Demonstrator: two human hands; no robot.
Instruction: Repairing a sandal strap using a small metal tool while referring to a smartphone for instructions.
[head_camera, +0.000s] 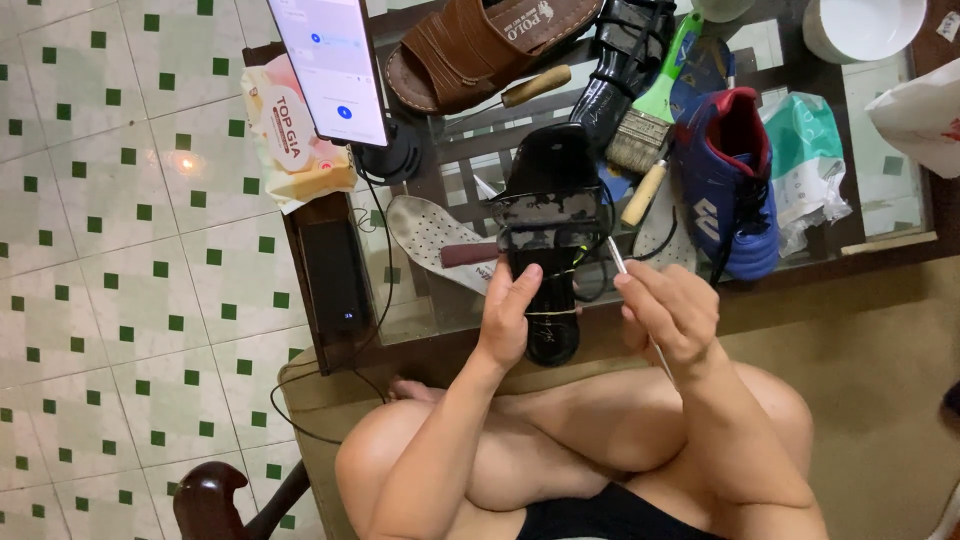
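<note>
Probably a home shoe-repair corner: shoes (480, 45), an insole (430, 235) and a brush (645, 125) are crowding a glass worktop (880, 150) over tiled floor (120, 250).

A glass-topped table (880, 215) carries the clutter. A brown sandal (470, 45) lies at its far edge, beside a glossy black shoe (625, 60). A paintbrush (650, 115) with a green handle rests near a blue and red boot (730, 180). A white insole (430, 235) lies near the left edge, by a phone on a stand (335, 70) and a pack of wipes (290, 135). A white bowl (865, 25) sits at the far right corner.
</note>
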